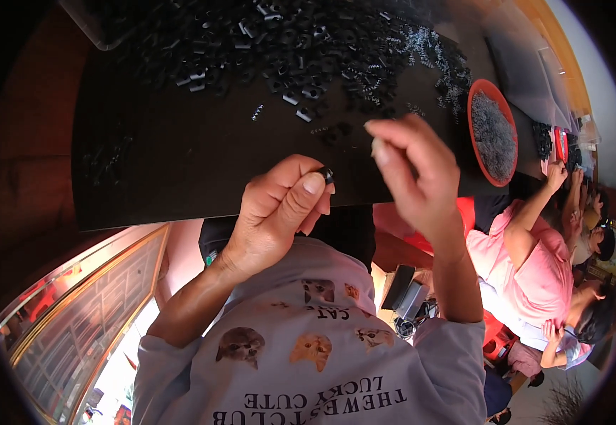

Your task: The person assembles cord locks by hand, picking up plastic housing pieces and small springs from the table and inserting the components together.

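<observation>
My left hand [272,209] pinches a small black plastic piece [325,175] between thumb and forefinger, just above the table's near edge. Most of that piece is hidden by the fingers. Off to its right, my right hand [421,173] hovers over the table, blurred by motion. Its thumb and forefinger are slightly apart, and I see nothing between them. Beyond the hands lie a few loose dark pieces [337,132], and a small metal coil spring [257,112] rests alone to their left.
A heap of short black tubular pieces [279,49] covers the table's far side, with loose springs [425,46] at its right. An orange-red bowl [473,134] full of fine springs stands at right. Dark bits [106,159] lie on the left. Other people [527,248] sit farther right.
</observation>
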